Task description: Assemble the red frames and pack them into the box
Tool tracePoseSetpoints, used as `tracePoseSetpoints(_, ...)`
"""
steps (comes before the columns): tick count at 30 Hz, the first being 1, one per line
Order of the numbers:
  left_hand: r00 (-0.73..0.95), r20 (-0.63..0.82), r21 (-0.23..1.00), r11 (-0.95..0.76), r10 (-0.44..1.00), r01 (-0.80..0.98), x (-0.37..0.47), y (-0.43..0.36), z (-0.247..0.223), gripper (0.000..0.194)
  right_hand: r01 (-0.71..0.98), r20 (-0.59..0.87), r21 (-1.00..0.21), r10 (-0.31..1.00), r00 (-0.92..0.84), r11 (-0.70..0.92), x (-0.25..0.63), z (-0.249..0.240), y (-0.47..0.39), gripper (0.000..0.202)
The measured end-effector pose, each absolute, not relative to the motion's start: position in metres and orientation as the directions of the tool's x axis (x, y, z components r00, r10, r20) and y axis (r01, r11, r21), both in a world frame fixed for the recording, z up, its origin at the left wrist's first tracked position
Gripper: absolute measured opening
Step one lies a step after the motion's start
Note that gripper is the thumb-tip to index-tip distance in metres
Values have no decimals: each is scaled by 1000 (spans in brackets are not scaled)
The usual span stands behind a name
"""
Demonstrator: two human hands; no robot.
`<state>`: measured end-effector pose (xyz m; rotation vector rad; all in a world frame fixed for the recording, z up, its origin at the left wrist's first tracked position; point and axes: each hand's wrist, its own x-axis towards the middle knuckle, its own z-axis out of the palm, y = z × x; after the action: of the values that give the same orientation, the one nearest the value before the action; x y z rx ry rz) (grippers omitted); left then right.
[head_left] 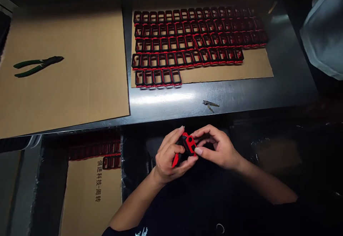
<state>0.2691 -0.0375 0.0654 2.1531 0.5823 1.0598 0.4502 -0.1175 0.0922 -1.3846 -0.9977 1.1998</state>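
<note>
One red-and-black frame (190,146) is just off the near edge of the surface (187,98), the left hand (169,155) curling its grip round it, the right hand (218,146) pinching its side. Near that edge lies one metal clipper (211,103); leftward, one pair of pliers (48,62); five frames (162,78) form the nearest row.

From here I read one text only: black characters (98,180) "俱进科技-周转", running down the cardboard (80,193) to the left of the left hand (170,153). Below this hand, a white mark (142,232) on the shirt (174,211) is not readable.
</note>
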Motion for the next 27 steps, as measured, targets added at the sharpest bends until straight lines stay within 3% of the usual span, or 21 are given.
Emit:
tracePoseSetpoints(3, 612, 556, 646, -755, 563, 107, 268, -36, 64, 22, 20, -265, -962, 951, 161, -271, 443, 101, -111, 37)
tracePoseSetpoints(6, 619, 592, 585, -804, 515, 109, 265, -34, 61, 22, -2, -311, -949, 936, 167, -315, 440, 100, -106, 34)
tracePoseSetpoints(9, 618, 593, 598, -796, 516, 92, 263, -34, 61, 23, -261, -416, -889, 901, 119, -376, 443, 91, -104, 34)
tracePoseSetpoints(12, 619, 522, 696, -712, 587, 88, 263, -35, 64, 25, -612, -539, -641, 839, -71, -464, 446, 79, -103, 35)
tracePoseSetpoints(14, 609, 470, 758, -646, 640, 93, 264, -35, 67, 29, -716, -575, -480, 798, -179, -507, 445, 73, -103, 32)
tracePoseSetpoints(16, 592, 427, 797, -594, 684, 110, 265, -35, 69, 33, -749, -593, -411, 777, -212, -519, 444, 71, -103, 29)
tracePoseSetpoints(21, 578, 311, 844, -499, 754, 196, 265, -37, 70, 36, -735, -619, -437, 766, -171, -518, 443, 72, -103, 33)
tracePoseSetpoints(27, 670, 158, 874, -419, 725, 248, 263, -42, 69, 43, -605, -599, -594, 793, -106, -530, 442, 81, -98, 40)
